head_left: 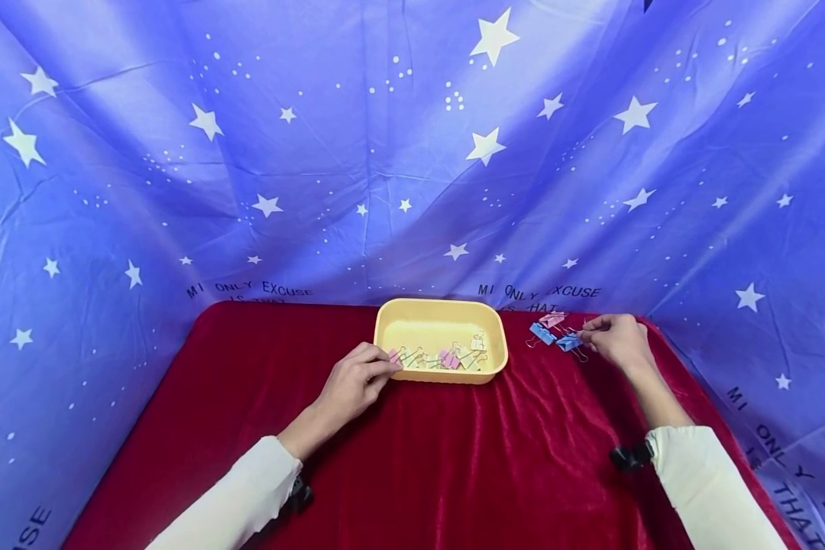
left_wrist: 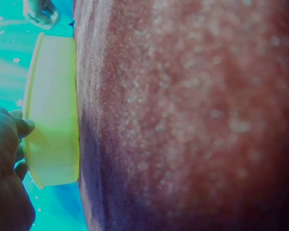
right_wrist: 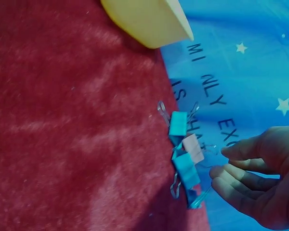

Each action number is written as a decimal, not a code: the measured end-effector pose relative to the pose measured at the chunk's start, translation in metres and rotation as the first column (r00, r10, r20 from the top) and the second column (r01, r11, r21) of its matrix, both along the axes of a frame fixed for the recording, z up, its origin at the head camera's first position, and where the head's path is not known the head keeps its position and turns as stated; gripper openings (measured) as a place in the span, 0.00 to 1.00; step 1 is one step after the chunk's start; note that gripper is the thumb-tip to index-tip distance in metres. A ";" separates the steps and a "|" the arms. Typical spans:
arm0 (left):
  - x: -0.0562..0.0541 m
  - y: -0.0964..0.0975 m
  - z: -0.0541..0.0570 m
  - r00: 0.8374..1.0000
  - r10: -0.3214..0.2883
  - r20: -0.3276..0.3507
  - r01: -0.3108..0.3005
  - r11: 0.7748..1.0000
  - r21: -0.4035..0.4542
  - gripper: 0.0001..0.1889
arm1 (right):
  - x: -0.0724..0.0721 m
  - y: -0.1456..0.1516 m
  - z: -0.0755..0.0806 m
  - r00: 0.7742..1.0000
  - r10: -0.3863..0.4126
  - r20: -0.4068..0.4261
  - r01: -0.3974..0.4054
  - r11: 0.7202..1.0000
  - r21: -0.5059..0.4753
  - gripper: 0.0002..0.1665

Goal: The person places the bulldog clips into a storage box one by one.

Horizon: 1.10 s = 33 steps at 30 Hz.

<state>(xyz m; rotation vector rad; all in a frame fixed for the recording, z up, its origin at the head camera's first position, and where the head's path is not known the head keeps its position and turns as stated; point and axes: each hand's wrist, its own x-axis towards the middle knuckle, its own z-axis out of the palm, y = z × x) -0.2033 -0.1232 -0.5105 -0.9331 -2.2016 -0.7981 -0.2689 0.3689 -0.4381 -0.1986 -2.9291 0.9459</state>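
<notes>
A yellow tray (head_left: 440, 376) stands at the back middle of the red cloth, with several pink and pale binder clips (head_left: 450, 358) inside. My left hand (head_left: 357, 378) grips its front left corner, the thumb against the outer wall in the left wrist view. Right of the tray, a small cluster holds blue binder clips (right_wrist: 187, 169) and a pink binder clip (right_wrist: 193, 148). My right hand (head_left: 617, 341) is beside this cluster, thumb and fingertips close to the wire handles with a small gap between them. Whether the fingertips touch a handle is hard to tell.
Red velvet cloth (head_left: 440, 466) covers the table. A blue curtain (head_left: 357, 153) with white stars hangs behind and at both sides, right along the table's back edge near the clips. A black wrist camera (head_left: 631, 457) is worn below the right hand.
</notes>
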 end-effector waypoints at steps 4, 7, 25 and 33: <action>-0.001 0.001 -0.001 1.000 -0.007 -0.008 0.007 1.000 0.003 0.13 | 0.001 0.005 -0.009 0.999 -0.036 -0.027 0.037 0.998 0.052 0.18; 0.000 0.001 -0.001 1.000 -0.004 -0.011 0.004 1.000 0.002 0.13 | 0.000 0.007 -0.013 0.998 -0.062 -0.025 0.063 0.997 0.047 0.19; -0.003 -0.001 -0.003 0.995 -0.032 -0.098 0.028 0.999 -0.047 0.12 | 0.005 0.005 -0.009 0.972 -0.109 0.210 0.220 0.746 -0.629 0.16; -0.006 -0.004 -0.001 0.986 -0.053 -0.156 0.034 0.992 -0.122 0.13 | 0.001 0.009 -0.010 0.969 -0.134 0.208 0.224 0.831 -0.509 0.17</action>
